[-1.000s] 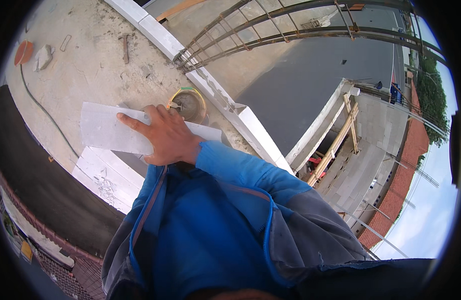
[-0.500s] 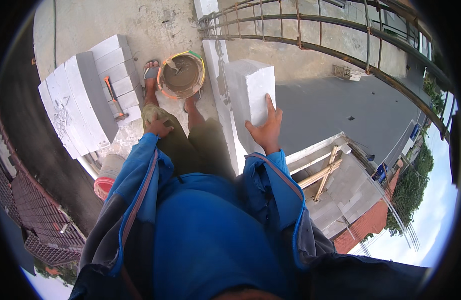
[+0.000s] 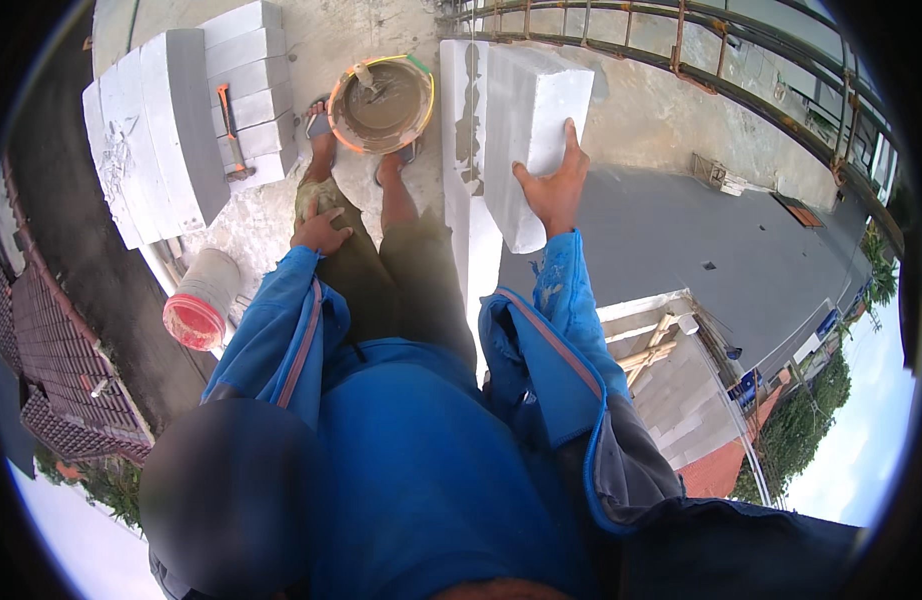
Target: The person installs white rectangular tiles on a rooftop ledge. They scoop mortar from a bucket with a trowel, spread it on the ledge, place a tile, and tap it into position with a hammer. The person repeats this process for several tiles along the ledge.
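My right hand [image 3: 556, 190] holds a large white block [image 3: 521, 125] at its outer side, thumb and forefinger apart on its pale face; the other fingers are partly hidden. The block stands slightly askew at a low white block wall [image 3: 486, 270], beside a part whose top carries grey mortar [image 3: 470, 120]. My left hand [image 3: 323, 232] rests on my left thigh above the knee, fingers spread and holding nothing. In front of my feet sits a bucket [image 3: 421, 130] of wet grey mortar, with a tool's handle [image 3: 364, 75] sticking out of it.
Left of my feet are stacked white blocks [image 3: 186, 130] with an orange-handled hammer [image 3: 231, 130] on them. A white-and-red bucket [image 3: 206, 290] lies tipped nearby. Steel rebar [image 3: 621, 45] crosses the far right. Beyond the wall, a grey surface [image 3: 671, 240] lies lower down.
The view has shifted, so most things sit higher in it. The white block has turned a little and moved slightly outward with my right hand on it. My left hand stays on my thigh.
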{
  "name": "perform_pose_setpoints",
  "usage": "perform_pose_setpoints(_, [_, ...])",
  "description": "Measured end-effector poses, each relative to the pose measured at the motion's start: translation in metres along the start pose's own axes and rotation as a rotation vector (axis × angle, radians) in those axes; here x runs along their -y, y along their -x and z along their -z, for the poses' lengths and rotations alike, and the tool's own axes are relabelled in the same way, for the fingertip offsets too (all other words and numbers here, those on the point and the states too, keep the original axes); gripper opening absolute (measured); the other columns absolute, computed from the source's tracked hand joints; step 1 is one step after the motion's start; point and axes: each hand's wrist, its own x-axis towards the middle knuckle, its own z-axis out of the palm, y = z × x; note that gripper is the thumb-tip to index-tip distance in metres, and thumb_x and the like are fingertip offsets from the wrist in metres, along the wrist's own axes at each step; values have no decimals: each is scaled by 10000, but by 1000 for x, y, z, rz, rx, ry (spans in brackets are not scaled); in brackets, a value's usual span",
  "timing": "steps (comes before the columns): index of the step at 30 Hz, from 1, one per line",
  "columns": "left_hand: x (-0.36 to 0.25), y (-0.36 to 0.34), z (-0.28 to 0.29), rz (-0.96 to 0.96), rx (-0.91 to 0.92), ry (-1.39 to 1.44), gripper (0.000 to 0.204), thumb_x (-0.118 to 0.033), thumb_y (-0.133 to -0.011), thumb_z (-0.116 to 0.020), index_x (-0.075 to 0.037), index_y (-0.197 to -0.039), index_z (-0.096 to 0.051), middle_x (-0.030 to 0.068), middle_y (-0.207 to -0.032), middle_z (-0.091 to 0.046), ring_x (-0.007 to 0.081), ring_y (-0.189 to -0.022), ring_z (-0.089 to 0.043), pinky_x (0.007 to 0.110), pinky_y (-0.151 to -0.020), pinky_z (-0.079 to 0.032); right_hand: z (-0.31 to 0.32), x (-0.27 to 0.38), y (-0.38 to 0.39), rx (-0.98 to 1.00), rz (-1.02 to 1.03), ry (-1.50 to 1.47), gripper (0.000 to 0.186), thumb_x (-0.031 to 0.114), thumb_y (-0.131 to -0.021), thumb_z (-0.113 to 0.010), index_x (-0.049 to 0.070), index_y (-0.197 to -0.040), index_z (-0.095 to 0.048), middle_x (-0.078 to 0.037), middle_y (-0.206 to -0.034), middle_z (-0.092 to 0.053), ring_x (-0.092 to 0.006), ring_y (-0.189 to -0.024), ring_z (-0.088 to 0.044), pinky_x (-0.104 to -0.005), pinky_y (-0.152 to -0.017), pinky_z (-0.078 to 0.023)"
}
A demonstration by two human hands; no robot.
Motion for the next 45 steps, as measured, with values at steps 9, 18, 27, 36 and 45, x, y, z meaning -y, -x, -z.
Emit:
perform_pose_setpoints(9, [5,-2,-12,87,-46,-5,716,-621,-898,-750,-463,-1573,-571,22,-1855,-97,472,-1617,-317,565,-1296,-370,-45,-14,-27,-9,53,-23,1201,237,-710,-935,213,-1732,-305,-295,-1360,-493,-482,-1262,-531,-571,-1102,-491])
perform_pose_setpoints(18, [-10,3,0,148,-17,-12,708,-587,-886,-777,-450,-1555,-592,31,-1850,-96,528,-1589,-322,593,-1254,-429,-69,-20,-52,71,-62,3,1215,227,-736,-962,194,-1739,-278,-318,-1461,-468,-488,-1343,-523,-569,-1132,-494])
perform_pose_setpoints(27, [-15,-2,-4,172,-5,-50,680,-574,-882,-792,-428,-1526,-629,49,-1842,-116,537,-1576,-333,592,-1246,-440,-121,-39,-81,126,-129,24,1222,264,-745,-961,260,-1747,-261,-322,-1473,-443,-505,-1322,-554,-574,-1118,-524])
perform_pose_setpoints(36, [-19,-7,-6,213,31,-53,668,-541,-888,-809,-422,-1521,-637,10,-1848,-84,543,-1596,-297,620,-1225,-451,-173,-62,-100,155,-161,41,1224,276,-753,-959,321,-1748,-248,-357,-1520,-391,-528,-1358,-532,-588,-1138,-512])
perform_pose_setpoints(45, [-22,-11,-11,201,0,-65,651,-529,-857,-827,-401,-1477,-678,63,-1834,-137,580,-1551,-342,604,-1212,-476,-198,-70,-110,178,-188,32,1237,270,-752,-954,323,-1754,-231,-384,-1542,-365,-554,-1391,-494,-601,-1163,-483])
